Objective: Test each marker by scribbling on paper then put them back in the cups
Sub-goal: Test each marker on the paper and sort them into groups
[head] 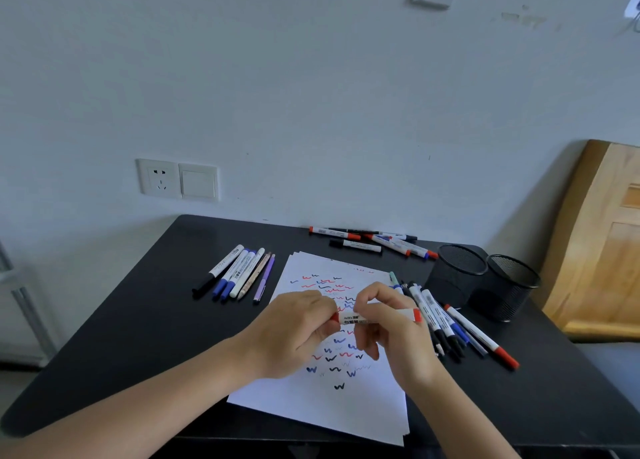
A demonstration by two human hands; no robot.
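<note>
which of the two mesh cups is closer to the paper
The left cup: it stands nearer the paper, while the other cup sits beyond it, toward the wooden panel.

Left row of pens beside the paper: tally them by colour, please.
Black-capped marker: 1
Blue-capped markers: 2
White-capped marker: 1
Wood-patterned pen: 1
Purple pen: 1
Total: 6
</note>
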